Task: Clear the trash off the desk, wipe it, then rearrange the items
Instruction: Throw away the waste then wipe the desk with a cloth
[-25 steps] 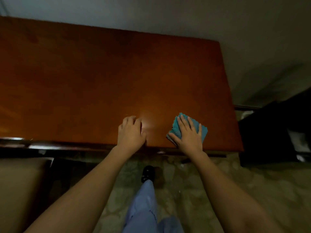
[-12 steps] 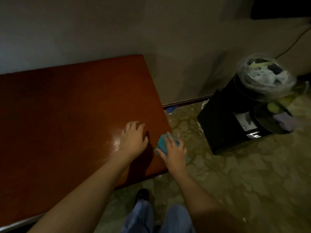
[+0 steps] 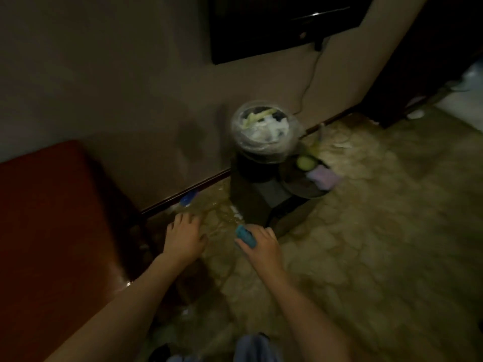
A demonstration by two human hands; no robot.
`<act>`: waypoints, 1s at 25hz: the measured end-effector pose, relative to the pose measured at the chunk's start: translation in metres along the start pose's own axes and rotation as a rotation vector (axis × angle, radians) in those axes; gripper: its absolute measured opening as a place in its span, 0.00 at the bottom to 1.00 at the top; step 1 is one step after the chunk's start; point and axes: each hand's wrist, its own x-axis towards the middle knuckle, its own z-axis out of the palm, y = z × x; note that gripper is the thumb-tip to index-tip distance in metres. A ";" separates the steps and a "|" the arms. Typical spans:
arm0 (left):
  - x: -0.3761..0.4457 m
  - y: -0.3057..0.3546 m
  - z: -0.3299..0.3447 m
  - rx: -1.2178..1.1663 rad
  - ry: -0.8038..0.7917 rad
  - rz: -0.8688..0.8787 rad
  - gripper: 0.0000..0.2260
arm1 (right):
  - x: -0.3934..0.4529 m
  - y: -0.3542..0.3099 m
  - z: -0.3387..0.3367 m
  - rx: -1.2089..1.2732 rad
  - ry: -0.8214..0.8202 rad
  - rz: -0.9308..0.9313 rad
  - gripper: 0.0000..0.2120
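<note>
Mostly the right hand hides its bunched blue cloth.

A dark screen hangs on the beige wall, a cable trailing down from it. The stone-patterned floor runs along a dark baseboard, with a small blue object lying just beside it. Blue trouser legs show at the bottom edge.

Both hands are out over the floor — the right hand grips a blue cloth, the left hand is loose. The desk sits left; a full trash bin stands ahead.
</note>
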 end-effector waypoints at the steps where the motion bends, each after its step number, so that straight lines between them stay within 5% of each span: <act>1: 0.008 0.035 0.001 0.003 -0.009 0.042 0.22 | 0.006 0.022 -0.030 0.002 0.075 0.013 0.19; 6: 0.049 0.180 0.000 -0.013 0.012 0.265 0.24 | 0.030 0.102 -0.143 -0.025 0.243 0.135 0.23; 11: 0.114 0.249 0.022 -0.018 0.023 0.310 0.25 | 0.077 0.171 -0.177 -0.035 0.206 0.188 0.19; 18: 0.218 0.289 0.066 -0.098 -0.116 0.108 0.25 | 0.192 0.253 -0.173 -0.037 -0.054 0.053 0.30; 25: 0.286 0.316 0.091 -0.118 -0.148 -0.050 0.24 | 0.285 0.324 -0.157 -0.058 -0.185 0.009 0.23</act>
